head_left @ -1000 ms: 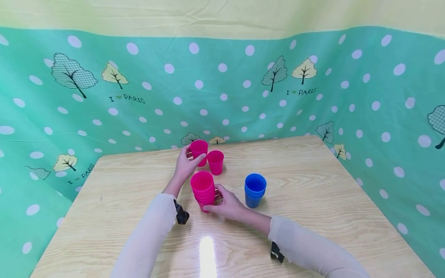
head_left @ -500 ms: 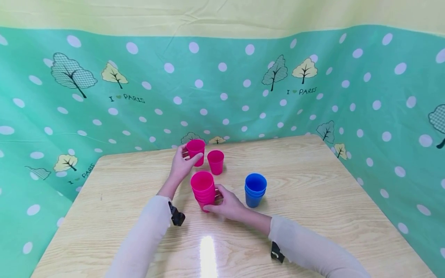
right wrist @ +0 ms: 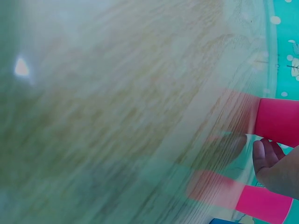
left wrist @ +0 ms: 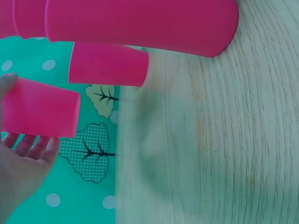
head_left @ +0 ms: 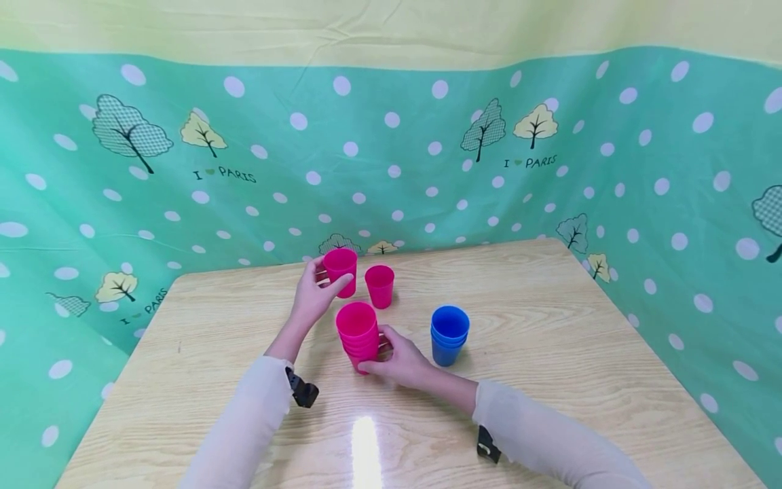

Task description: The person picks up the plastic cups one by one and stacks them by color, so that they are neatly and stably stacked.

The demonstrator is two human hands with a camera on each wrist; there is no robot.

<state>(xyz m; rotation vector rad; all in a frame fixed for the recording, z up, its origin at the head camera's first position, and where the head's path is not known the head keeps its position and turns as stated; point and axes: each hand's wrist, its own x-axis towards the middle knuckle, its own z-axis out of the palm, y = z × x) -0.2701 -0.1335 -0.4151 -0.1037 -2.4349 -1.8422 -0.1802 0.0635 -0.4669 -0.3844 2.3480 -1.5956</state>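
My left hand (head_left: 313, 296) grips a single pink cup (head_left: 340, 272) near the back of the table, thumb on one side and fingers on the other. In the left wrist view this held cup (left wrist: 44, 108) hangs above the tabletop. My right hand (head_left: 400, 360) holds a stack of nested pink cups (head_left: 357, 334) from its right side; the stack stands upright, mouth up. Behind the stack another pink cup (head_left: 380, 286) stands alone. A stack of nested blue cups (head_left: 449, 334) stands upright to the right, untouched by either hand.
The wooden table (head_left: 580, 367) has a bright light reflection at its front. Behind and beside it hangs a green dotted curtain (head_left: 391, 156) printed with trees, close to the table's back edge. A black wrist camera (head_left: 302, 390) sits on the left sleeve.
My left hand has moved slightly left with its pink cup, away from the lone pink cup. The right hand and the pink stack have stayed in place.
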